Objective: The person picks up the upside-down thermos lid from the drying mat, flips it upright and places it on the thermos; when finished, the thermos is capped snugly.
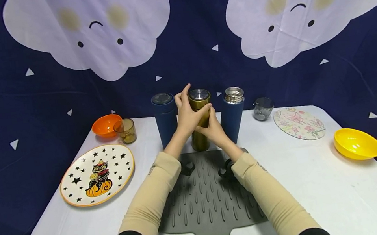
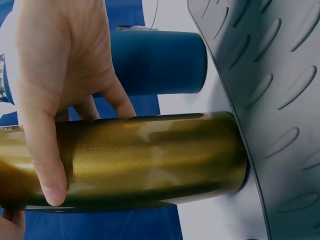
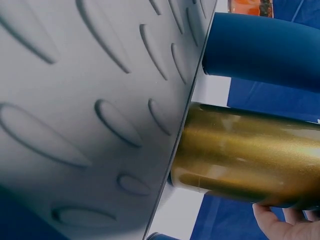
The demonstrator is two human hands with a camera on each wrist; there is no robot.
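A gold metallic bottle [image 1: 202,131] with a silver lid stands upright at the far edge of the grey ribbed mat [image 1: 206,198], between two dark blue bottles. My left hand [image 1: 188,114] grips its upper body, and in the left wrist view its fingers [image 2: 47,165] curl round the gold bottle [image 2: 150,160]. My right hand [image 1: 213,129] holds the bottle lower down from the right. Only that hand's fingertips [image 3: 285,225] show under the gold bottle [image 3: 250,155] in the right wrist view.
A lidded blue bottle [image 1: 166,120] stands left of the gold one, and a blue bottle with a bare silver neck [image 1: 232,115] stands right. On the white table [image 1: 327,194] are a cat plate [image 1: 97,175], orange bowl [image 1: 105,125], amber glass [image 1: 126,131], grey glass [image 1: 263,108], floral trivet [image 1: 299,123] and yellow bowl [image 1: 356,144].
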